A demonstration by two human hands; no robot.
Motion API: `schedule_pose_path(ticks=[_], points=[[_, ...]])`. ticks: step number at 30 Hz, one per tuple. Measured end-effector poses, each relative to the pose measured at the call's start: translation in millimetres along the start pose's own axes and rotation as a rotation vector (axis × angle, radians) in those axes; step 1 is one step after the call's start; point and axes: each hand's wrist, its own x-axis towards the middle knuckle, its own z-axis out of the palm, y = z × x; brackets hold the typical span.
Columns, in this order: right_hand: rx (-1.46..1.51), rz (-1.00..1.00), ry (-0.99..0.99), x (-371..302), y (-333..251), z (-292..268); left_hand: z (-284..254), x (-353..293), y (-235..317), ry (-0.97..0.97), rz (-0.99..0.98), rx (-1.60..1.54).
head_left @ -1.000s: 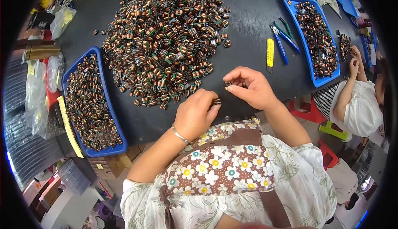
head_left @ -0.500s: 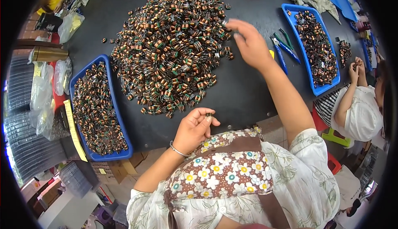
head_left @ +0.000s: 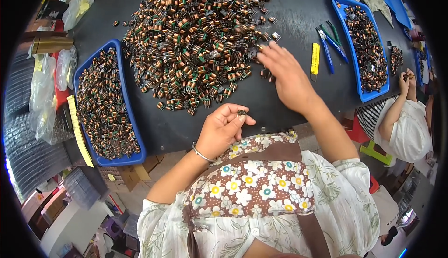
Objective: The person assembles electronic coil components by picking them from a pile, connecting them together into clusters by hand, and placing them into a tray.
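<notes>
left hand (head_left: 225, 126): pinching coil (head_left: 241, 113) | right hand (head_left: 290, 75): fingers extended, at pile (head_left: 186, 48) edge

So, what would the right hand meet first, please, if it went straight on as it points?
Probably the right edge of the heap of copper-wound parts, close to its fingers; depth is unclear.

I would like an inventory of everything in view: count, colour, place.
Heaped wire-wound coils: uncountable, copper and green, centre
Rectangular plastic coil trays: two nearby, blue, flanking heap
Slim knife: one, yellow, right of heap
Long-handled tools: count unclear, blue and green, beside knife
Table: one, black, beneath
Plastic bags: several, clear, left
Shiny cylinder: one, gold, left
Co-worker: one clearly, white top, right
Background clutter: uncountable, mixed, edges
Left hand: one, pinching dark part
Right hand: one, at heap's right edge
</notes>
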Motion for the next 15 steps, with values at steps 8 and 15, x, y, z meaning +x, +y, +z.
schedule_pose_path(ticks=[8,15], points=[[0.446,0.022,-0.036,-24,-19,-25,-2,-1,-4,0.024,-0.002,0.044],[0.197,0.192,0.039,-24,-4,-29,-2,-1,-2,0.015,0.039,0.006]])
